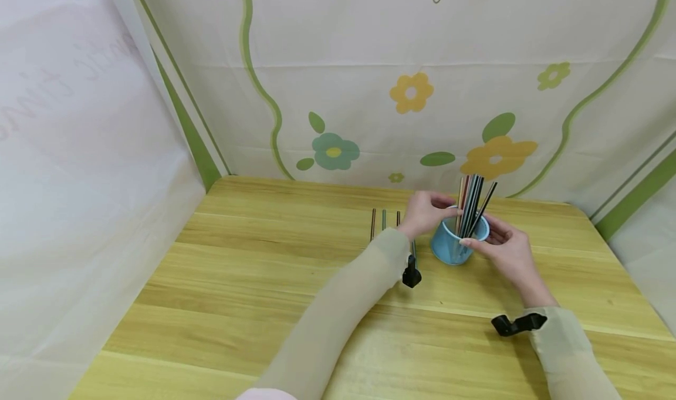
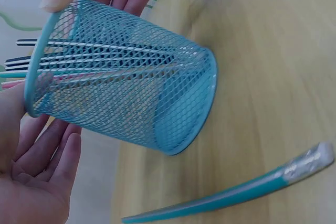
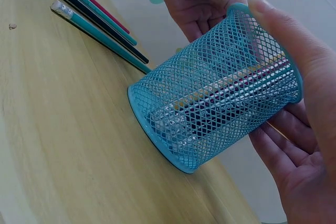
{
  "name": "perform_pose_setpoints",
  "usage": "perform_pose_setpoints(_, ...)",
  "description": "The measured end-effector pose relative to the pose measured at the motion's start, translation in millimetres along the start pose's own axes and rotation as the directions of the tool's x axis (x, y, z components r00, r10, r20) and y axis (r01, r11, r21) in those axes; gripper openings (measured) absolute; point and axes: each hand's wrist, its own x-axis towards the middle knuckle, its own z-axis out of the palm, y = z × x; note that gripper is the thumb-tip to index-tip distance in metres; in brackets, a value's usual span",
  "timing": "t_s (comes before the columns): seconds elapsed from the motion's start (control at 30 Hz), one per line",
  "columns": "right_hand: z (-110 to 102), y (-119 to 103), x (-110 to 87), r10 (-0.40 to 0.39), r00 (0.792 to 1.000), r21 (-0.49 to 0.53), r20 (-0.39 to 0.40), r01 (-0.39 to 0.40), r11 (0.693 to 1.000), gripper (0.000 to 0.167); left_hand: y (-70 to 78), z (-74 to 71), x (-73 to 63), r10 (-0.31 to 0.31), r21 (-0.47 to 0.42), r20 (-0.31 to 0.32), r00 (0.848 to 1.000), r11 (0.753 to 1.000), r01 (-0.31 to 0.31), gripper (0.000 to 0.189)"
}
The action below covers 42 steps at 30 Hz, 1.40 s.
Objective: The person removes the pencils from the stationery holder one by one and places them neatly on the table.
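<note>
Cup [image 1: 446, 250] of blue mesh is upright toward the far right of the table [image 1: 237, 288], between the two hands. The left hand [image 1: 424, 215] grips it from the left, thumb over the rim [image 2: 30, 98] and fingers behind the wall. Whether that thumb also touches the pencils [image 1: 472, 200] inside, I cannot tell. The right hand [image 1: 507, 253] holds the opposite side, thumb at the rim and fingers curled round the back.

The pencils in the cup are mostly black, with a yellow and a red one among them; they have their eraser ends down, and one black one leans apart to the right.

Just left of the cup, four loose ones lie side by side: a red pencil [image 1: 372, 224], a teal pencil [image 1: 384, 219], a black pencil [image 3: 100, 20] and another teal pencil [image 3: 102, 38], the last nearest the cup. The left hand and sleeve [image 1: 327, 306] partly cover them in the head view. Behind the table hangs a pale cloth [image 1: 369, 36] with flowers and leaves.
</note>
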Motion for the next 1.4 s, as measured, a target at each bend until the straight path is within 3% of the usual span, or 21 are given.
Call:
perform_pose_setpoints(0.57, 0.1, -0.5, 0.0, 0.000, 1.000, 0.007, 0.004, 0.000, 1.000, 0.078, -0.5, 9.3, -1.1, -0.032, -0.037, -0.076, 0.997, 0.999, 0.029, 0.019)
perform_pose_setpoints(1.4, 0.5, 1.4, 1.6, -0.004, 1.000, 0.005, 0.010, 0.004, 1.000, 0.077, 1.5, 9.6, 1.3, 0.022, -0.078, -0.130, 0.991, 0.996, -0.032, 0.016)
